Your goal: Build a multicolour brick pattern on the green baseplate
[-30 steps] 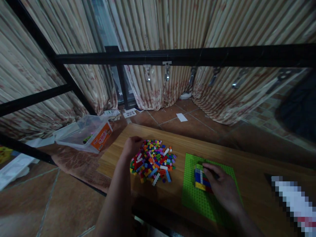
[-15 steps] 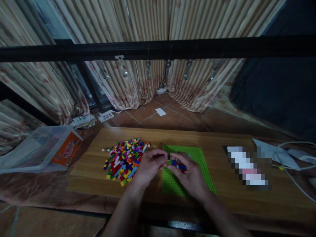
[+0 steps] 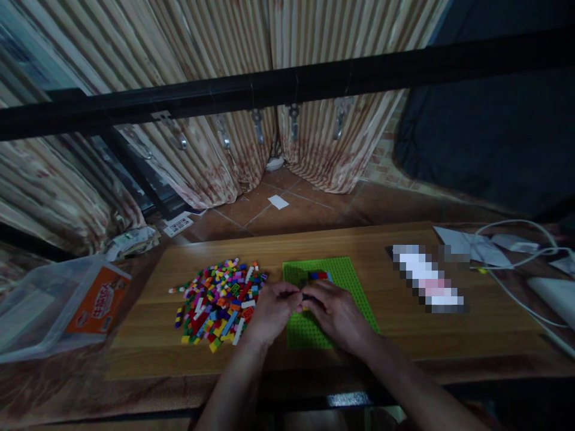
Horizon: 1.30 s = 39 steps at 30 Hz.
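My left hand (image 3: 272, 312) and my right hand (image 3: 336, 312) meet over the left part of a green studded baseplate (image 3: 354, 299). Their fingertips are pinched together around a small dark toy brick (image 3: 306, 297), mostly covered by the fingers. Just beyond my right hand, a few joined red and blue bricks (image 3: 320, 276) sit on the baseplate, partly hidden by that hand. A bit of yellow shows under the fingertips, too small to make out. To the left of my left hand lies a loose pile of mixed coloured bricks (image 3: 220, 302).
The wooden table (image 3: 148, 335) carries all this. At its left stands a clear plastic bin (image 3: 49, 317) with an orange label. On the right are a blurred-out object (image 3: 426, 278), papers (image 3: 467, 244) and white cables (image 3: 516, 299). A black bar (image 3: 179, 99) with hooks crosses beyond the table.
My view has turned and tilted, so the scene sits further left. My fingertips have closed together over the dark brick, which stood more exposed between them before.
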Available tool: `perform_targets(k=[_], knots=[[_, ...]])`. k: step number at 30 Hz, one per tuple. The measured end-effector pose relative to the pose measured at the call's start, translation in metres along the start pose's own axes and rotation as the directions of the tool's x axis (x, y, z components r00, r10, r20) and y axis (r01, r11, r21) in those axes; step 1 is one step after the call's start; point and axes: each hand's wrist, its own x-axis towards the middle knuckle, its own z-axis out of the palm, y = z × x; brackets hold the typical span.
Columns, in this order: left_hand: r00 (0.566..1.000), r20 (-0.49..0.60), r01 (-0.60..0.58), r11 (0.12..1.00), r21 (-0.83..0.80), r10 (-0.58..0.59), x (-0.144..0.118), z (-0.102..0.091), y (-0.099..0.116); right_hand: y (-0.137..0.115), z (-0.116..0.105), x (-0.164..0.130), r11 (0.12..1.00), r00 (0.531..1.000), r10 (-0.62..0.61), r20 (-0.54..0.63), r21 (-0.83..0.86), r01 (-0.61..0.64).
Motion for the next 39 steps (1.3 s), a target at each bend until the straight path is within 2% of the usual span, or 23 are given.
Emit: perform_targets(k=[4, 7, 9, 11, 14, 19, 22, 29, 34, 39], knots=[[1.000, 0.006, 0.011, 0.999, 0.046, -0.012, 0.001, -0.007, 0.001, 0.008, -0.011, -0.001, 0.993, 1.000, 0.027, -0.001, 0.119, -0.027], [0.989, -0.090, -0.091, 0.956, 0.279, 0.120, 0.004, -0.022, 0.001, 0.022, -0.018, 0.000, 0.975, 0.979, 0.174, -0.104, 0.157, -0.157], [0.964, -0.171, -0.086, 0.848, 0.524, 0.203, 0.006, -0.032, 0.000, 0.032, -0.021, 0.002, 0.950, 0.945, 0.286, -0.155, 0.171, -0.260], [0.949, -0.225, 0.004, 0.707, 0.708, 0.221, 0.008, -0.038, -0.002, 0.040, -0.021, 0.005, 0.926, 0.919, 0.356, -0.167, 0.197, -0.323], [0.953, -0.240, 0.104, 0.543, 0.833, 0.185, 0.010, -0.041, -0.005, 0.045, -0.019, 0.009, 0.918, 0.921, 0.364, -0.140, 0.218, -0.330], [0.956, -0.257, 0.167, 0.453, 0.875, 0.144, 0.009, -0.037, -0.005, 0.046, -0.015, 0.015, 0.968, 0.954, 0.249, -0.166, 0.056, -0.243], [0.953, -0.278, 0.204, 0.416, 0.886, 0.123, 0.008, -0.035, -0.002, 0.054, -0.008, 0.017, 0.981, 0.963, 0.194, -0.185, 0.043, -0.189], [0.959, -0.260, 0.203, 0.367, 0.908, 0.113, 0.008, -0.037, -0.003, 0.078, 0.012, 0.018, 0.941, 0.926, 0.321, -0.199, 0.180, -0.288], [0.955, -0.276, 0.225, 0.342, 0.912, 0.106, 0.008, -0.038, -0.006, 0.076, 0.011, 0.018, 0.943, 0.924, 0.325, -0.201, 0.145, -0.300], [0.952, -0.288, 0.238, 0.341, 0.910, 0.103, 0.009, -0.039, -0.007, 0.071, 0.006, 0.019, 0.955, 0.946, 0.286, -0.155, 0.124, -0.268]])
